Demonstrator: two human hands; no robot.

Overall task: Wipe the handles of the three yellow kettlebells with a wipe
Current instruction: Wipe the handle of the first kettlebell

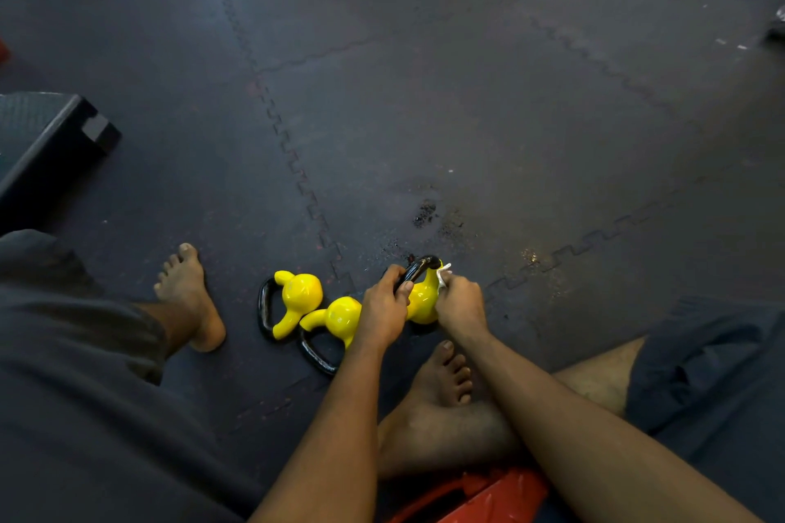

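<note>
No text can be read with certainty. The left kettlebell (299,293) has a faint pale mark on its yellow body. The middle kettlebell (340,316) has one too, perhaps a digit. The right kettlebell (421,301) shows a similar mark. All three are too small and blurred to read.

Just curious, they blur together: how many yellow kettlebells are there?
3. The left kettlebell lies on the mat, the middle kettlebell beside it, the right kettlebell gripped by the left hand. None seems hidden.
</note>
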